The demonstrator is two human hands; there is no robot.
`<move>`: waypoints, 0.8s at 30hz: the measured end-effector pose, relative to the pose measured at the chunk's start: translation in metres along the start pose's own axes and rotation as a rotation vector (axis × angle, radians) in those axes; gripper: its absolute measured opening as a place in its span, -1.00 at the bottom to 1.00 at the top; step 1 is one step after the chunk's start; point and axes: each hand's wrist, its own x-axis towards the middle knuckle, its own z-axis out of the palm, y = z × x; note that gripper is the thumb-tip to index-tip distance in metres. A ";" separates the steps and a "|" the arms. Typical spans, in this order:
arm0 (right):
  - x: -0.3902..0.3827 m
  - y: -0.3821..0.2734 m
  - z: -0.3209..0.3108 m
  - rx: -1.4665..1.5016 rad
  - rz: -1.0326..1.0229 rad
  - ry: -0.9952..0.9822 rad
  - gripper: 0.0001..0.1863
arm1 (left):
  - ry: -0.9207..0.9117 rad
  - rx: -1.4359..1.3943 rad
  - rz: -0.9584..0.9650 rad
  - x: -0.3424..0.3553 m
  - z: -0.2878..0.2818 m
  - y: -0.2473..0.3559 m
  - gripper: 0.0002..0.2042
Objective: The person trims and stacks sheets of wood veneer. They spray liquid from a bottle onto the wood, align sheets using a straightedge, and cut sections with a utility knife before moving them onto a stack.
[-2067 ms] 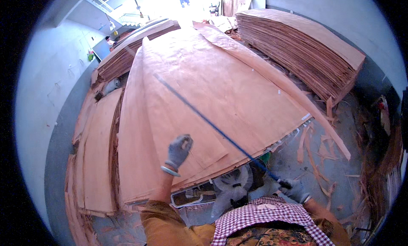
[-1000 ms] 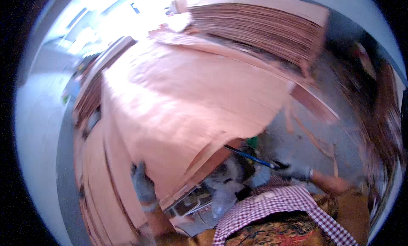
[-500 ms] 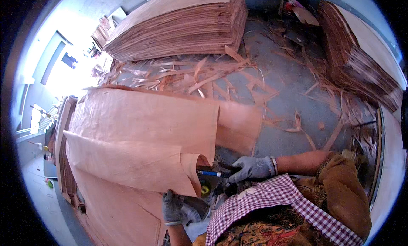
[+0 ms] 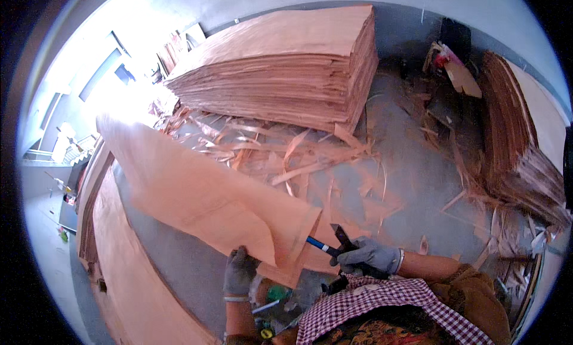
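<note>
A large, thin, tan wood veneer sheet hangs in a loose curve in front of me, one end curled over. My left hand, in a grey glove, pinches its lower edge. My right hand, also gloved, is closed around a dark, flat-ended tool. A blue stick with a white band pokes out beside it toward the sheet's near corner; whether the two are one piece I cannot tell. Part of the right hand's fingers is hidden by the tool.
A tall veneer stack stands at the back, a second stack at the right. Torn veneer strips litter the grey floor. More veneer lies at the left. Below the held sheet are a green round item and a yellow tape roll.
The held sheet has lifted and swung away from the veneer at the left, baring grey floor between them. Both hands stay closed; the view has shifted, showing more of the back stack.
</note>
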 end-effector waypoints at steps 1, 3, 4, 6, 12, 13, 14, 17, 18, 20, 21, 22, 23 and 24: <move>0.005 -0.023 -0.016 0.061 -0.002 -0.012 -0.70 | -0.044 0.116 0.066 0.032 -0.002 -0.014 -0.80; 0.010 -0.064 -0.051 0.029 -0.045 0.049 -0.70 | -0.073 0.320 0.173 0.099 0.017 -0.044 -0.77; 0.012 -0.085 -0.069 0.012 -0.066 0.076 -0.70 | -0.041 0.263 0.109 0.129 0.025 -0.053 -0.75; 0.013 -0.122 -0.107 0.050 -0.108 0.090 -0.68 | 0.044 0.114 -0.050 0.190 0.050 -0.066 -0.73; 0.046 -0.217 -0.204 0.098 -0.185 0.155 -0.62 | 0.082 0.042 -0.141 0.315 0.123 -0.087 -0.72; 0.048 -0.240 -0.218 0.073 -0.207 0.241 -0.63 | 0.073 0.062 -0.141 0.337 0.139 -0.093 -0.72; 0.049 -0.265 -0.234 0.042 -0.235 0.309 -0.63 | 0.052 0.097 -0.134 0.360 0.160 -0.101 -0.72; 0.047 -0.340 -0.303 -0.085 -0.338 0.463 -0.70 | -0.016 0.186 -0.096 0.434 0.233 -0.125 -0.71; 0.048 -0.362 -0.324 -0.109 -0.404 0.497 -0.72 | -0.027 0.209 -0.072 0.457 0.254 -0.130 -0.71; 0.049 -0.410 -0.377 -0.246 -0.404 0.511 -0.75 | -0.049 0.233 -0.019 0.501 0.295 -0.142 -0.71; 0.051 -0.432 -0.398 -0.307 -0.407 0.516 -0.76 | -0.051 0.245 0.008 0.518 0.312 -0.146 -0.71; 0.053 -0.454 -0.414 -0.286 -0.425 0.510 -0.77 | -0.067 0.266 0.032 0.539 0.331 -0.149 -0.70; 0.054 -0.475 -0.430 -0.263 -0.443 0.509 -0.78 | -0.084 0.285 0.053 0.559 0.352 -0.152 -0.70; 0.056 -0.491 -0.446 -0.225 -0.455 0.502 -0.79 | -0.097 0.313 0.068 0.576 0.370 -0.151 -0.70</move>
